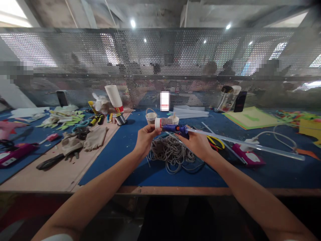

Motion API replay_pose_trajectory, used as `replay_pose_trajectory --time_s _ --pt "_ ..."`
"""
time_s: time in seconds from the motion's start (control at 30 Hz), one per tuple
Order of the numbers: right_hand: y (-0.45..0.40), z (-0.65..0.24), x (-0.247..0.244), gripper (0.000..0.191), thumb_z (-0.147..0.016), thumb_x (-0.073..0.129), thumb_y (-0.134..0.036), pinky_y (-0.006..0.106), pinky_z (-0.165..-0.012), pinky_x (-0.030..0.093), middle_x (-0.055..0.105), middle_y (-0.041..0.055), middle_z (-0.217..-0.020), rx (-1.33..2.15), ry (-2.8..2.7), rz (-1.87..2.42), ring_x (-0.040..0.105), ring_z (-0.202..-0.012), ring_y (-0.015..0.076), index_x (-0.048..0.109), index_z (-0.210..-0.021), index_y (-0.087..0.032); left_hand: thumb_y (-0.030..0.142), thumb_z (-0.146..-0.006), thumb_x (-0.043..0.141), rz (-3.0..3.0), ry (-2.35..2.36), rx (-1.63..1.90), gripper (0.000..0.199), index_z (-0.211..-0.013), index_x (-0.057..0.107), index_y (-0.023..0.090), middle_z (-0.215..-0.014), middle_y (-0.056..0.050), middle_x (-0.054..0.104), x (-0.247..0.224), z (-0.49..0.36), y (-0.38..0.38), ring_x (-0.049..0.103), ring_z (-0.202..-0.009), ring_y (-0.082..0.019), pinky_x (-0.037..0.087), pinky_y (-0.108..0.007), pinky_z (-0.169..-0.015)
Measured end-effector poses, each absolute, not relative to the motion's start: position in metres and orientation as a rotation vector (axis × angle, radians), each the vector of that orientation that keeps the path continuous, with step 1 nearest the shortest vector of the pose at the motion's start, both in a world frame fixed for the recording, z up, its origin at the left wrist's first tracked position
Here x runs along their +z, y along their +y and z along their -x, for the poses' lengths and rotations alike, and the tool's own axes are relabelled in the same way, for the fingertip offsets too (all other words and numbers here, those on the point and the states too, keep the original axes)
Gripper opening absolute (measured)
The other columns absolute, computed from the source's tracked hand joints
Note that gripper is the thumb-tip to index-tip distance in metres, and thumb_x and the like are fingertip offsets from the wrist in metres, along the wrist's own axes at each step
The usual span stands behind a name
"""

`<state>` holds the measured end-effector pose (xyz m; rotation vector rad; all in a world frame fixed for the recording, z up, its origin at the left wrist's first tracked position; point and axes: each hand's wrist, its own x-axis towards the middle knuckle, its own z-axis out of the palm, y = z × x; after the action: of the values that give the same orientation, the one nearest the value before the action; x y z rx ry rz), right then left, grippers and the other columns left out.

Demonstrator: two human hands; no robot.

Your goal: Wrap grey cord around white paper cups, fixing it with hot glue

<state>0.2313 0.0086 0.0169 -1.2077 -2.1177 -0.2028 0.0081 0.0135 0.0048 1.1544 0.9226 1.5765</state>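
My left hand [145,139] is closed round a small paper cup [158,123] with a white rim, tipped on its side. In my right hand [198,142] is a blue glue gun [175,128], its front end at the cup. A long clear glue stick [245,142] runs out of the gun's back toward the right. Beneath both hands lies a tangled heap of grey cord [170,152] on the blue mat. Behind the cup stand a white cup with a handle [151,117] and another small cup [175,119].
A purple power strip [252,159] with a white plug sits at right, near yellow-handled pliers [217,142]. At left are gloves [95,139], a black-handled tool [50,162] and stacked paper cups [114,97]. A perforated metal screen [140,50] rises behind the table.
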Motion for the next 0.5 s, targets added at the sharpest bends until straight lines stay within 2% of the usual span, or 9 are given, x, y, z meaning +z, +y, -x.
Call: replay_pose_trajectory --time_s 0.5 --pt "0.0054 -0.2319 0.0214 0.036 -0.097 0.043 -0.049 0.029 -0.055 0.03 0.071 0.006 -0.075 -0.306 -2.184 1.199 0.064 -0.063 0.0202 0.062 -0.109 -0.021 0.031 -0.064 0.087 -1.093 0.9 1.578 0.029 -0.083 0.076 0.014 -0.079 -0.005 0.072 0.0082 -0.011 0.013 0.061 -0.069 -0.012 0.047 -0.027 -0.074"
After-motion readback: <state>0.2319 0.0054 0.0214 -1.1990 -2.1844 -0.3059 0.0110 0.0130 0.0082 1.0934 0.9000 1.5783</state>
